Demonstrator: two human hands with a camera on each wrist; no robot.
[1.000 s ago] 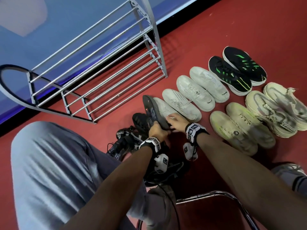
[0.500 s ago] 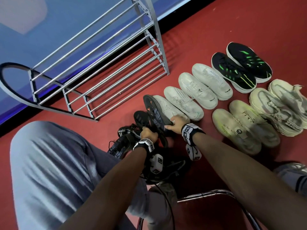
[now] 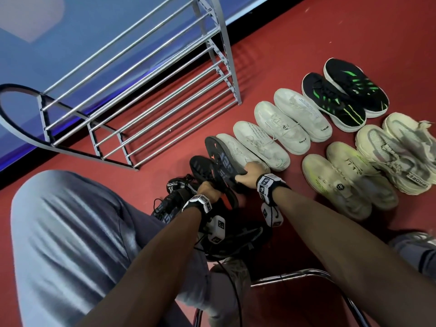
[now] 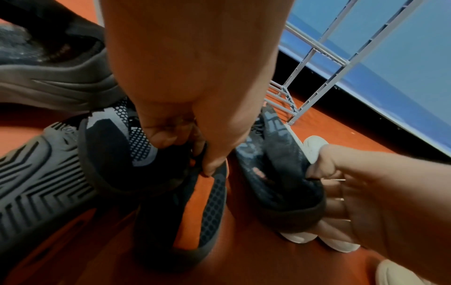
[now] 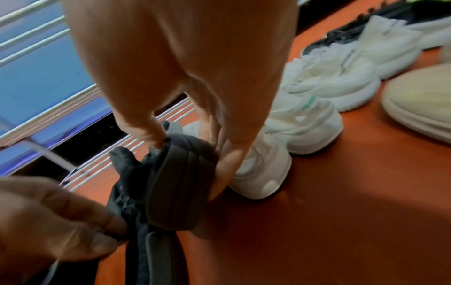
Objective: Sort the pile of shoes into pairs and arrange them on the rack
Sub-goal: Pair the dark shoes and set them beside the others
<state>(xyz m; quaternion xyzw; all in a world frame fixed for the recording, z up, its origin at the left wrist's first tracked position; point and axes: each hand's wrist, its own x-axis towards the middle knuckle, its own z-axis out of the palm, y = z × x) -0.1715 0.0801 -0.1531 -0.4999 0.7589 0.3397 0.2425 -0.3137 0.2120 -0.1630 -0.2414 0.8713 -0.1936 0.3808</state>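
In the head view, the right hand [image 3: 251, 172] is gripping the heel of a dark shoe [image 3: 221, 159] tipped on its side, sole facing the camera, at the centre of the frame; the left hand [image 3: 208, 188] is clamping a second dark shoe [image 3: 200, 167] just left of it. To do this step well, both shoes probably need turning sole-down and setting side by side, toes matching, next to the white shoes [image 3: 262, 143] that are lying in a row to the right. The rack [image 3: 141, 74] is standing bare in the upper left, so no pair is on it yet.

In the left wrist view, the left hand's fingers [image 4: 168, 135] are pinching the collar of a black mesh-knit shoe [image 4: 117, 146] with grey panels at the middle; the other hand is holding its mate at the right.

In the right wrist view, thumb and fingers [image 5: 227, 165] are closing round the grey heel [image 5: 175, 173] at the centre, touching a white shoe [image 5: 263, 169]. A firm heel grip should be keeping it from swinging.
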